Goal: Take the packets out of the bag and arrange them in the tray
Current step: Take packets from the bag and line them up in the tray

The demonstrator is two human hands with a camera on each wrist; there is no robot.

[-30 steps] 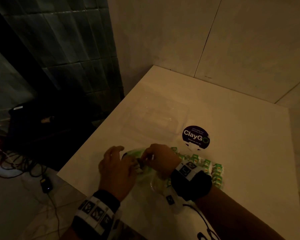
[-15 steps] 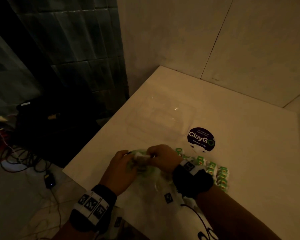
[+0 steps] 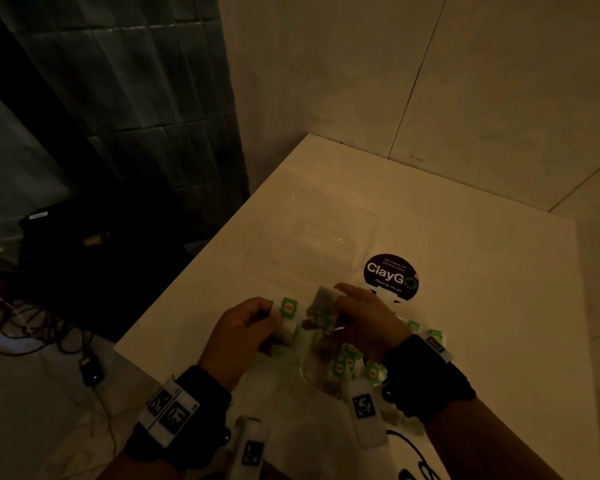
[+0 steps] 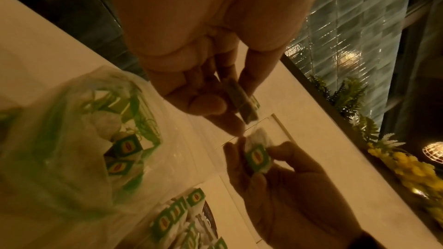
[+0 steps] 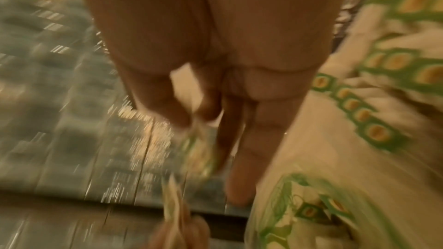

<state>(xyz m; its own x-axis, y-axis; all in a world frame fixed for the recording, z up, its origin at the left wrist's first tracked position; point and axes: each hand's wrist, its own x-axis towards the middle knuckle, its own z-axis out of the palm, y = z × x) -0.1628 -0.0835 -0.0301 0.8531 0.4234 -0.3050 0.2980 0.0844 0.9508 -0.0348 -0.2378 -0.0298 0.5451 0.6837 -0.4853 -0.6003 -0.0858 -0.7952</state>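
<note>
Each hand pinches one small white tea packet with a green label, just above the mouth of the clear, green-printed plastic bag [image 3: 309,362] [image 4: 72,130] [image 5: 311,211]. My left hand [image 3: 274,317] [image 4: 237,105] holds its packet [image 3: 288,308] [image 4: 242,99] at the fingertips. My right hand [image 3: 333,303] [image 4: 254,150] [image 5: 206,139] holds another packet [image 3: 326,296] [image 4: 258,158]; the right wrist view is blurred. The clear tray [image 3: 293,206] [image 4: 282,126] lies just beyond the hands and looks bare.
Several more packets [image 3: 374,368] [image 4: 177,213] [image 5: 359,111] lie in rows on the white table [image 3: 482,306], right of the bag. A round dark "ClayGo" sticker [image 3: 390,277] is on the tabletop. The table's left edge drops to a floor with cables [image 3: 32,327].
Both hands were down at the bag's mouth; now each has come up with a packet and they have drawn slightly apart.
</note>
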